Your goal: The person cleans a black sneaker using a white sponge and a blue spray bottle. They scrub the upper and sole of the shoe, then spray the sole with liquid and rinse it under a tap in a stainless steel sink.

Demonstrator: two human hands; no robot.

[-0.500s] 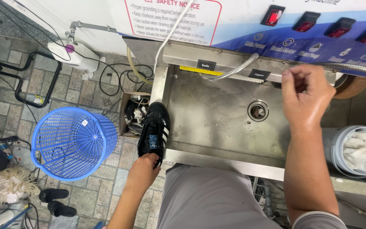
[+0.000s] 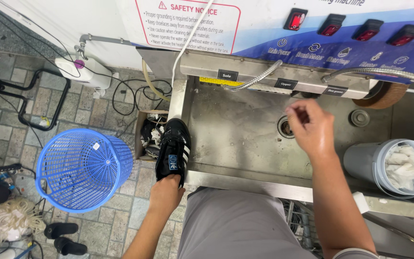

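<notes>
My left hand (image 2: 165,193) grips the heel of a black sneaker with white stripes (image 2: 173,147), held at the left edge of a steel sink basin (image 2: 235,139). My right hand (image 2: 309,125) hovers over the basin beside the round drain (image 2: 284,126), with its fingers curled loosely together; whether anything is pinched in them I cannot tell. A flexible metal hose (image 2: 259,78) hangs from the machine's front rail above the basin.
A blue plastic mesh basket (image 2: 80,169) stands on the tiled floor to the left. A grey bucket with white rags (image 2: 394,168) sits at the right. Behind are the machine panel with red switches (image 2: 331,24), floor cables (image 2: 135,96) and a small box of items (image 2: 148,135).
My right hand has dropped lower and moved left, from the machine's rail toward the drain. The sneaker and my left hand stay at the sink's left edge.
</notes>
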